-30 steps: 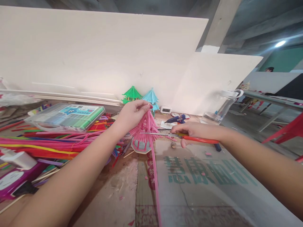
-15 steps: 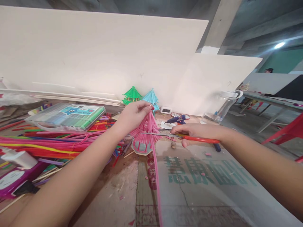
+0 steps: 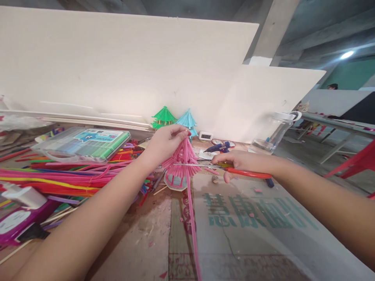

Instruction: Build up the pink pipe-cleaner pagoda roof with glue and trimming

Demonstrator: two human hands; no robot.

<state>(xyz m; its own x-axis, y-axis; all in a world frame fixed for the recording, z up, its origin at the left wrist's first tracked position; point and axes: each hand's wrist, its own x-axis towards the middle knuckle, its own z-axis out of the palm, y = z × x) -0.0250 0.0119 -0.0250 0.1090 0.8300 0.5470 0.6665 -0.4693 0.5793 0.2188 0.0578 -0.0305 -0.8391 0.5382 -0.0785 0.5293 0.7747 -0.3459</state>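
My left hand (image 3: 171, 142) pinches the peak of a small pink pavilion (image 3: 182, 166) whose ribbed roof is built from pipe cleaners. One long pink pipe cleaner (image 3: 191, 218) trails from the roof toward me over the table. In my right hand (image 3: 234, 160) is a pair of scissors (image 3: 249, 173) with orange-red handles. Their blades lie level across the front of the pink roof, at the top of the long strand; whether the strand is between them I cannot tell. Below the roof shows a pale base with pink bars (image 3: 175, 181).
Green (image 3: 164, 117) and light blue (image 3: 187, 121) model pavilions stand behind. A marker case (image 3: 84, 144) and a heap of pipe cleaners (image 3: 58, 181) lie left, near a purple power strip (image 3: 26, 220). A blue glue gun (image 3: 218, 148) and a clear jar (image 3: 271, 134) sit right.
My right hand and the scissors have shifted very slightly against the roof, the handles a little more tilted. The pink pavilion has turned or moved a touch; my left hand keeps its pinch.
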